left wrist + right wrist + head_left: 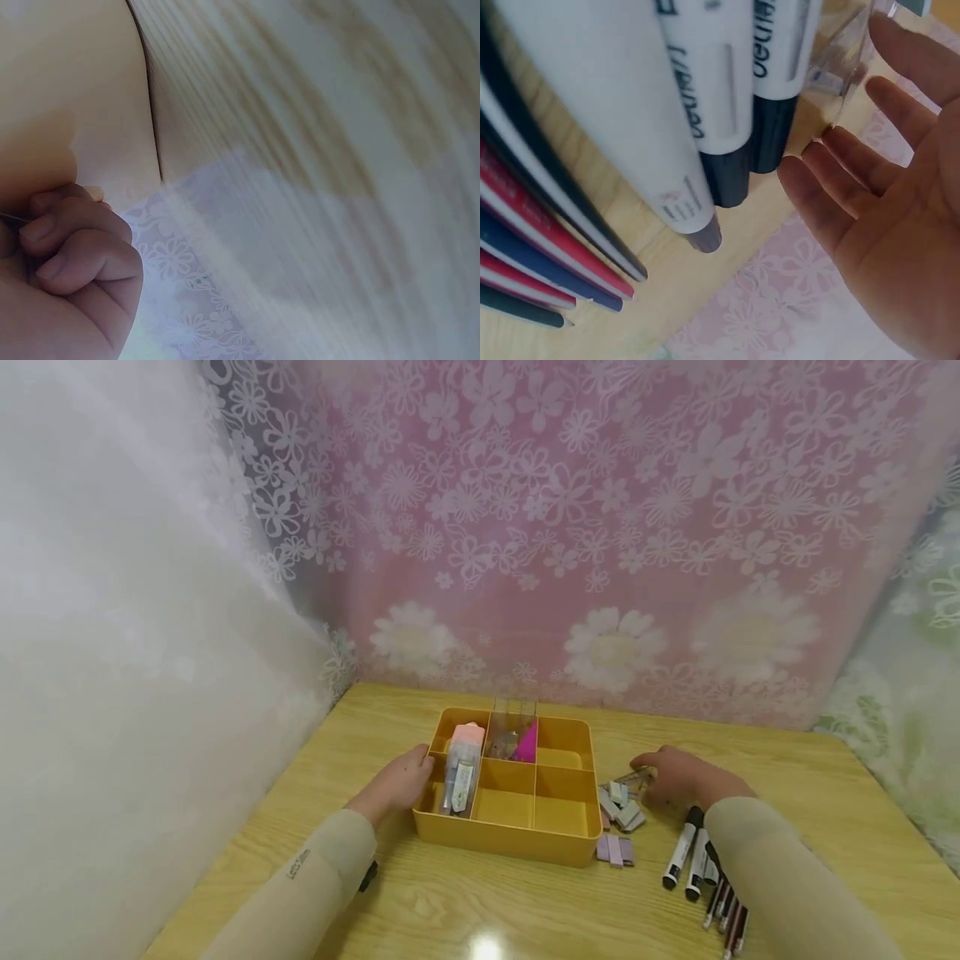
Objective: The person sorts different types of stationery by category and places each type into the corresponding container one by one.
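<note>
A yellow divided organizer box (502,839) stands on the table. My left hand (401,777) grips its left edge; in the left wrist view its curled fingers (97,259) lie against the box wall (112,97). My right hand (678,777) is to the right of the box, over a small clear plastic item (840,71) beside some pale erasers (630,816). Seen from the right wrist, the fingers (817,206) are spread and fairly straight near that item, and no firm hold shows. Inside the box are a translucent pack with a pink top (463,768) and a magenta piece (527,743).
Black-and-white markers (681,853) lie to the right, with several pencils (726,917) nearer the front, partly beneath the right forearm. A lilac item (616,850) rests by the box's front right corner. A flowered curtain (525,527) hangs behind the table.
</note>
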Tool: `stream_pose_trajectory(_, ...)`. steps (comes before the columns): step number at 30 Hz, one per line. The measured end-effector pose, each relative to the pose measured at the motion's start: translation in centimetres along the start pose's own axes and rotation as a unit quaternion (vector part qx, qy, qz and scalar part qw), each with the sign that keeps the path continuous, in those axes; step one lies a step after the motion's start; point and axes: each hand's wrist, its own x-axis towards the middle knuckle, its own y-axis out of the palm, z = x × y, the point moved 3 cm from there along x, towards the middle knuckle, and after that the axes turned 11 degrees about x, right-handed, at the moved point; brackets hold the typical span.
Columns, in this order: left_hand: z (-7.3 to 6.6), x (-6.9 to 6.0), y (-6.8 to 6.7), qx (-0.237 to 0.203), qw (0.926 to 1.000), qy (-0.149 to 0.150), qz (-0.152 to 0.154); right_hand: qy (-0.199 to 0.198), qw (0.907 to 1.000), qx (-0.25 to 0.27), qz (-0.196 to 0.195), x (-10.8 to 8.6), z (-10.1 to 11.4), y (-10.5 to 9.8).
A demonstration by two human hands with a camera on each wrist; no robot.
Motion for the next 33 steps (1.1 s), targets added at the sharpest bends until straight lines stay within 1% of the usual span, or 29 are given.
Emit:
stream_pose_trajectory(2, 0.1, 0.0, 0.0, -0.002, 1.0, -0.003, 0.003, 0.005, 1.0, -0.003, 0.002, 0.0, -0.1, 0.2)
stream_pose_trajectory(7, 0.3, 0.0, 0.0, -0.012, 0.9999, -0.004, -0.001, 0.005, 0.9998, -0.018, -0.013, 0.4, -0.1, 0.3)
stream_pose_trajectory(11, 0.3, 0.0, 0.1, -0.009, 1.0, 0.0, -0.002, 0.012, 0.9997, -0.015, -0.014, 0.5, -0.3, 0.4)
stream_pose_trajectory(17, 0.1, 0.0, 0.2, -0.006, 1.0, 0.004, -0.002, 0.016, 0.9996, -0.014, -0.019, 0.2, -0.3, 0.4)
stream_pose_trajectory(22, 0.2, 0.2, 0.1, 0.002, 1.0, 0.005, -0.006, 0.015, 0.9995, 0.001, -0.028, 0.1, -0.4, 0.4)
stream_pose_trajectory(29, 0.1, 0.2, 0.2, -0.004, 1.0, 0.004, -0.005, -0.017, 0.9987, 0.001, -0.047, -0.4, -1.4, 0.2)
stream_pose_trajectory(33, 0.2, 0.1, 0.2, -0.004, 1.0, -0.007, -0.006, -0.027, 0.9984, 0.018, -0.046, -0.6, -1.8, 0.0)
